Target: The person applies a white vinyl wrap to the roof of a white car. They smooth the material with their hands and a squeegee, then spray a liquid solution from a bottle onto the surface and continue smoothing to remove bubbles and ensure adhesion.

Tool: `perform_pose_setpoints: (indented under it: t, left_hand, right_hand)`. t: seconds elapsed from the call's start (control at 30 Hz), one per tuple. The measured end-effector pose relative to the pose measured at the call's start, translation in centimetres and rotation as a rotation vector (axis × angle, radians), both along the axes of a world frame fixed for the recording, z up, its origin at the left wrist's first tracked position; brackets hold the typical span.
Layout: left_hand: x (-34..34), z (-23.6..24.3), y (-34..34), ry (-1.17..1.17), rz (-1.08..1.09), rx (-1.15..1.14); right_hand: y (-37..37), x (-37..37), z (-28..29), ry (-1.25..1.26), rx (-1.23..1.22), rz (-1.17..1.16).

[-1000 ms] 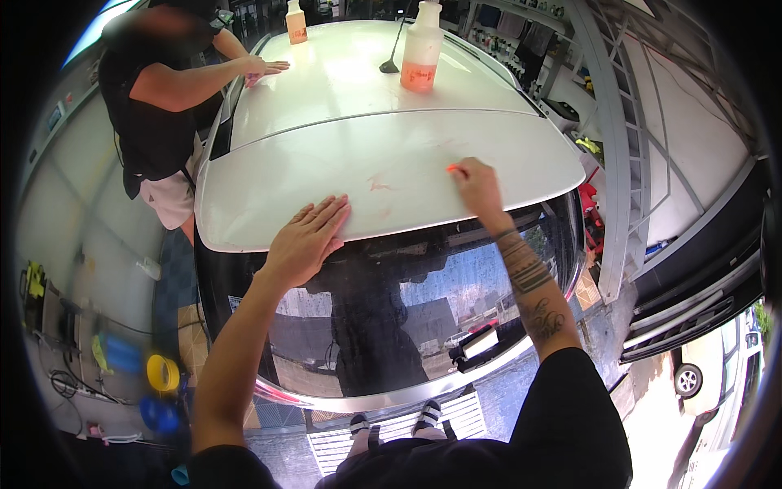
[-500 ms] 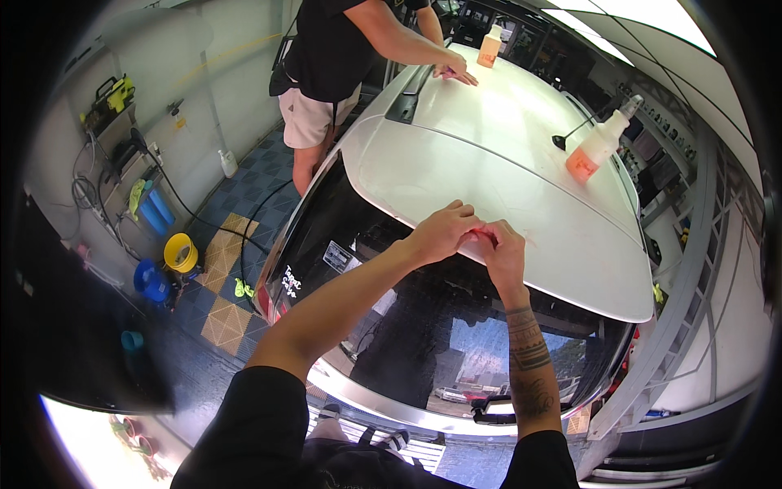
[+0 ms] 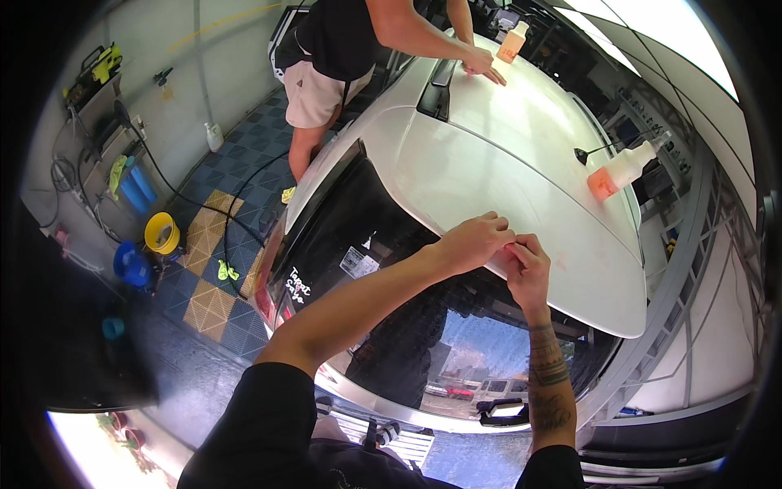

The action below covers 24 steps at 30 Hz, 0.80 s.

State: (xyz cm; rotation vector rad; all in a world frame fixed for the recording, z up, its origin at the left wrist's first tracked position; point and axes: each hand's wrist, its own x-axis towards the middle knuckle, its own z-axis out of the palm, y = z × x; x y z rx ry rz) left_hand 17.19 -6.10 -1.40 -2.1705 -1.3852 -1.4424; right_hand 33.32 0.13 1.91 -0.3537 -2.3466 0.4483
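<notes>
My left hand and my right hand meet above the rear edge of a white car's roof. Both are closed, fingertips pinching a small reddish-pink lump between them. Fingers cover most of it, so its exact kind is unclear. Beneath my forearms lies the dark rear window, with reflections in its glass. A translucent spray bottle with orange-red print stands on the roof to the right of my hands. Faint pinkish smears show on the white paint near my right hand.
A co-worker in a black shirt presses a hand on the far left roof, near a second spray bottle. A roof antenna sticks up. A rear wiper is below. Yellow bucket and blue bucket stand left.
My view has shifted, so the car sits further right. Both hands stay together at the roof's rear edge, still pinching the lump. The co-worker's hand remains on the roof.
</notes>
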Motion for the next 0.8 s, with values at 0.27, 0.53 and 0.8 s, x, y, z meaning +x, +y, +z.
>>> perform_pose_setpoints:
  t: [0.27,0.53,0.8]
  left_hand:
    - [-2.6,-1.3,-3.9,0.097,0.249,0.056]
    - [-2.8,-3.5,-7.2,-0.180,0.527,0.196]
    - [-0.8,-4.0,-6.9,-0.228,0.481,0.323]
  right_hand:
    - [1.9,2.7,-0.1,0.052,-0.060,-0.172]
    - [2.7,4.5,-0.2,-0.022,0.137,-0.363]
    - [3.5,5.8,-0.3,-0.026,0.191,-0.404]
